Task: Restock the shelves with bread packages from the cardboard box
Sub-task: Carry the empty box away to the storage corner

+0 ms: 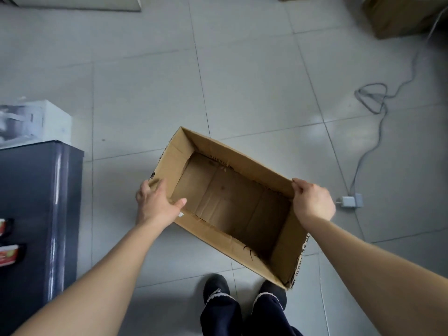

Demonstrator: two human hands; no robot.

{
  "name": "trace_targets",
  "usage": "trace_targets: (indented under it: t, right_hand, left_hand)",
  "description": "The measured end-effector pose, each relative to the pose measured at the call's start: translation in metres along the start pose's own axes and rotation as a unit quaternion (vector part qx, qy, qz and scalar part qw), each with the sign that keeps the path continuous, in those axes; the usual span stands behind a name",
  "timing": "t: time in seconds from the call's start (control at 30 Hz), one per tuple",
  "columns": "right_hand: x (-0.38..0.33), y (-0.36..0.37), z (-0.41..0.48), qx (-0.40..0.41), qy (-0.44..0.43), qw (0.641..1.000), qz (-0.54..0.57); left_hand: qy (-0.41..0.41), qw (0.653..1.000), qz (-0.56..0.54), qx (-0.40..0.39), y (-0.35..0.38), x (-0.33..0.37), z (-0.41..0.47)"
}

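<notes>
Grey tiled floor [242,69] spreads below me, with a dark shelf unit [36,202] at my left. The cardboard box [244,163] tilts open-topped above my shoes, its bare bottom showing. My left hand [155,204] grips its left end, thumb inside the rim; my right hand [312,202] curls round the right corner. A grey cable [378,132] trails at right.

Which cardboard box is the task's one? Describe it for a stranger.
Over the grey tiled floor, just ahead of the person's shoes, is the cardboard box, gripped at its rim by the left hand and right hand. Unlike the brown box in the top right corner, it is open-topped and empty.
</notes>
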State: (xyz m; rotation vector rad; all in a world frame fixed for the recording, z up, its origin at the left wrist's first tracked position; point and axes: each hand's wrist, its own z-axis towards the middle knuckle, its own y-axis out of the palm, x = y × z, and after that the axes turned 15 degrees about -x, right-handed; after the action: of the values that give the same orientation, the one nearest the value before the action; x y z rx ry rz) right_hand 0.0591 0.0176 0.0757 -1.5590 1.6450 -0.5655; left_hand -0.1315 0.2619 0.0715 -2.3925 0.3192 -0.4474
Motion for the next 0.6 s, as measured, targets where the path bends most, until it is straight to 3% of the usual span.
trace_targets:
  t: [0.6]
  right_hand:
    - [-0.192, -0.317, -0.085, 0.121, -0.091, 0.988, -0.023]
  left_hand:
    - [0.051, 0.995, -0.024, 0.08, -0.322, 0.116, -0.147]
